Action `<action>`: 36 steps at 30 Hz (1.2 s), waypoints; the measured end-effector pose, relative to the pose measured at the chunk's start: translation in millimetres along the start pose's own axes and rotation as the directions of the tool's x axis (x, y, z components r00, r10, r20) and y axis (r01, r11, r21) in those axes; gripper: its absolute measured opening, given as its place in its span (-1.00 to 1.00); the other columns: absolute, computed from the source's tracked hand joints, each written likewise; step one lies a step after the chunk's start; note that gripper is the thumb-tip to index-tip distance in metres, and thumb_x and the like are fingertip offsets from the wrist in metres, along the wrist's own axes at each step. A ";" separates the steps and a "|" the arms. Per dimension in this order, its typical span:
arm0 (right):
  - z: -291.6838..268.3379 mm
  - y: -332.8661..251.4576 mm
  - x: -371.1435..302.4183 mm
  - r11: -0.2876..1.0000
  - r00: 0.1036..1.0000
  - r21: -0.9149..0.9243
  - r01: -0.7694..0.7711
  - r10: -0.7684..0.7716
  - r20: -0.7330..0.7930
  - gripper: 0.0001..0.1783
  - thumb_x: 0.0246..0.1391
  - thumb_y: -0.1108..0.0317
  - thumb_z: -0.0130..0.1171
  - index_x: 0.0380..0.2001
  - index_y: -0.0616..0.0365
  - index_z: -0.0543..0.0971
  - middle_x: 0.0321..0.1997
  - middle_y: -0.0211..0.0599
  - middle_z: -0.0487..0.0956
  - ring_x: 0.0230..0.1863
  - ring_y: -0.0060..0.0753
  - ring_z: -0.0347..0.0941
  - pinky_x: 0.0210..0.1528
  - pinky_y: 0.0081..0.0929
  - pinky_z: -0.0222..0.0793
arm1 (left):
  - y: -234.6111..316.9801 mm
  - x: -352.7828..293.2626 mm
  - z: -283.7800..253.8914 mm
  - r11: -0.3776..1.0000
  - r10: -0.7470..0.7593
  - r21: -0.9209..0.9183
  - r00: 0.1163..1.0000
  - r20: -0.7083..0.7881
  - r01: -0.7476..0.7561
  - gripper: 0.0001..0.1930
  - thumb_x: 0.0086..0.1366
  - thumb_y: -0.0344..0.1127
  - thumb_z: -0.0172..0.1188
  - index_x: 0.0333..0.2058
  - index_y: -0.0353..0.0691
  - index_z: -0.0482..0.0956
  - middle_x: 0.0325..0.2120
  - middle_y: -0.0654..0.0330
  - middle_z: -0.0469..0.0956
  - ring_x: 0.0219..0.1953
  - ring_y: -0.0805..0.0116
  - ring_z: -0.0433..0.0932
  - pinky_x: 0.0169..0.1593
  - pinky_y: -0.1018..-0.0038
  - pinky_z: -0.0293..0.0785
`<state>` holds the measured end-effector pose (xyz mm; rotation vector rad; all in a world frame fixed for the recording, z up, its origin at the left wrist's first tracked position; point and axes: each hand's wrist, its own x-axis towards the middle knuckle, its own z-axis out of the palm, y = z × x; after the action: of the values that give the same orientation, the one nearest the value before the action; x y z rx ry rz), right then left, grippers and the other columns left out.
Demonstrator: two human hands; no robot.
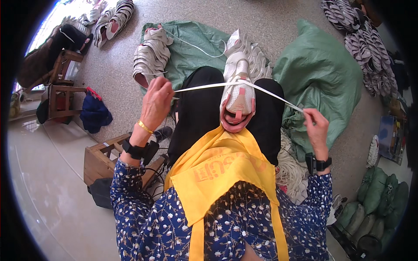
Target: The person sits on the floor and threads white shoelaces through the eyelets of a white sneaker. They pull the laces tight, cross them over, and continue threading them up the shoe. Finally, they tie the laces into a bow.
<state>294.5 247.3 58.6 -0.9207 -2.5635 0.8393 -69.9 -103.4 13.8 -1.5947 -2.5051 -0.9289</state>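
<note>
A white and pink shoe upper (pixel 239 98) lies between my knees, its pink-rimmed opening toward me. A white shoelace (pixel 203 87) runs through it and stretches out to both sides. My left hand (pixel 157 99) pinches one end, raised left of the shoe. On the other side my right hand (pixel 316 123) pinches the opposite end, a little lower. Both lengths of lace look straight and taut. Nested shoe uppers (pixel 153 53) stand in a stack beyond my left hand, and another stack (pixel 257 56) sits just behind the shoe.
Green woven sacks (pixel 320 71) lie right and ahead on the speckled floor. A bundle of white laces (pixel 289 163) rests by my right thigh. A wooden stool (pixel 102 158) stands at my left, with a dark blue cloth (pixel 96 114) beyond it. More stacked uppers (pixel 372 56) are far right.
</note>
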 end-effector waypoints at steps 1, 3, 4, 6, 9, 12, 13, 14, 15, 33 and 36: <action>-9.9 17.9 -9.2 0.999 0.998 -0.002 -0.051 0.051 -0.042 -0.92 0.23 0.52 0.22 -0.22 0.23 0.64 -0.42 -0.36 0.60 -0.49 -0.57 0.54 -0.42 -0.52 0.44 | -6.5 -5.1 -3.0 0.999 -0.022 0.041 1.000 -0.009 0.022 -0.86 0.19 -0.56 0.25 -0.33 -0.34 0.44 -0.28 0.01 0.41 -0.21 -0.07 0.48 -0.17 0.19 0.45; -27.6 59.8 -28.6 0.989 0.982 0.005 -0.147 0.147 -0.121 -0.91 0.26 0.50 0.21 -0.20 0.23 0.65 -0.44 -0.46 0.59 -0.50 -0.70 0.50 -0.45 -0.60 0.44 | -26.3 -17.1 -10.7 0.987 -0.035 0.153 0.998 -0.049 0.043 -0.87 0.21 -0.56 0.24 -0.34 -0.34 0.44 -0.32 0.03 0.42 -0.25 -0.03 0.50 -0.20 0.23 0.45; -36.6 79.4 -37.0 0.979 0.969 0.037 -0.199 0.202 -0.139 -0.91 0.27 0.50 0.21 -0.20 0.22 0.65 -0.42 -0.47 0.60 -0.49 -0.69 0.51 -0.44 -0.62 0.46 | -42.7 -27.9 -12.7 0.981 -0.126 0.142 0.991 -0.043 0.131 -0.88 0.22 -0.54 0.24 -0.34 -0.33 0.45 -0.33 0.02 0.43 -0.25 -0.04 0.50 -0.19 0.20 0.45; -56.1 118.7 -57.0 0.947 0.932 0.103 -0.303 0.318 -0.173 -0.90 0.29 0.49 0.20 -0.18 0.21 0.66 -0.40 -0.48 0.62 -0.48 -0.68 0.52 -0.43 -0.65 0.48 | -77.3 -48.6 -21.7 0.947 -0.297 0.121 0.954 -0.027 0.298 -0.90 0.24 -0.51 0.23 -0.34 -0.32 0.45 -0.35 0.00 0.45 -0.24 -0.06 0.49 -0.17 0.13 0.44; -82.4 184.3 -88.0 0.921 0.902 0.074 -0.382 0.389 -0.187 -0.88 0.32 0.45 0.19 -0.16 0.19 0.67 -0.39 -0.48 0.61 -0.45 -0.68 0.54 -0.42 -0.68 0.50 | -125.4 -72.9 -47.3 0.916 -0.344 0.189 0.935 -0.084 0.354 -0.86 0.26 -0.50 0.24 -0.37 -0.32 0.42 -0.46 -0.03 0.48 -0.37 -0.08 0.52 -0.27 0.15 0.43; -104.3 223.8 -117.0 0.895 0.876 0.043 -0.444 0.444 -0.189 -0.86 0.32 0.44 0.17 -0.13 0.20 0.66 -0.38 -0.45 0.63 -0.44 -0.64 0.56 -0.42 -0.65 0.53 | -179.2 -96.8 -73.3 0.889 -0.430 0.114 0.894 -0.125 0.443 -0.84 0.29 -0.47 0.27 -0.37 -0.31 0.43 -0.57 0.03 0.45 -0.53 0.15 0.44 -0.37 0.29 0.42; -107.3 231.5 -118.5 0.892 0.874 0.061 -0.447 0.450 -0.184 -0.86 0.32 0.44 0.17 -0.13 0.21 0.65 -0.38 -0.44 0.63 -0.45 -0.63 0.56 -0.41 -0.64 0.54 | -201.6 -111.8 -85.1 0.876 -0.451 0.125 0.882 -0.134 0.467 -0.84 0.33 -0.44 0.27 -0.35 -0.30 0.45 -0.58 0.13 0.43 -0.52 0.32 0.39 -0.37 0.37 0.39; -105.4 242.1 -120.0 0.890 0.871 0.081 -0.450 0.457 -0.181 -0.86 0.32 0.45 0.17 -0.13 0.22 0.65 -0.37 -0.43 0.63 -0.45 -0.63 0.57 -0.41 -0.64 0.54 | -220.5 -124.0 -91.0 0.863 -0.469 0.136 0.871 -0.145 0.487 -0.85 0.36 -0.41 0.27 -0.34 -0.29 0.46 -0.59 0.23 0.41 -0.51 0.48 0.35 -0.38 0.45 0.37; -107.3 242.3 -121.8 0.885 0.866 0.095 -0.456 0.466 -0.182 -0.86 0.32 0.45 0.16 -0.14 0.23 0.65 -0.37 -0.42 0.64 -0.45 -0.62 0.57 -0.41 -0.64 0.55 | -222.7 -126.4 -98.8 0.857 -0.489 0.093 0.857 -0.164 0.507 -0.85 0.36 -0.40 0.27 -0.33 -0.26 0.47 -0.60 0.25 0.40 -0.51 0.50 0.35 -0.38 0.46 0.38; -82.6 220.5 -64.1 0.649 0.711 0.303 -0.698 0.678 0.186 -0.82 0.29 0.39 0.23 -0.26 0.35 0.62 -0.34 -0.25 0.68 -0.36 -0.46 0.66 -0.24 -0.46 0.68 | -239.8 -81.4 -134.1 0.800 -0.472 0.339 0.868 -0.153 0.495 -0.96 0.23 -0.48 0.24 -0.35 -0.29 0.56 -0.55 0.12 0.57 -0.47 0.36 0.56 -0.30 0.36 0.51; -77.5 182.9 -53.2 0.591 0.787 0.765 -0.255 0.587 -0.191 -0.83 0.29 0.47 0.21 -0.13 0.36 0.62 -0.16 -0.15 0.69 -0.13 -0.49 0.65 -0.07 -0.57 0.62 | -229.3 -59.0 -147.5 0.829 -0.349 0.275 0.835 -0.426 0.487 -0.94 0.25 -0.47 0.23 -0.31 -0.29 0.60 -0.53 0.16 0.61 -0.44 0.37 0.58 -0.28 0.35 0.53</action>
<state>457.6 360.0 4.0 -1.2860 -1.4091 1.4285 -274.7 -292.7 8.8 -0.6873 -2.5942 -0.6301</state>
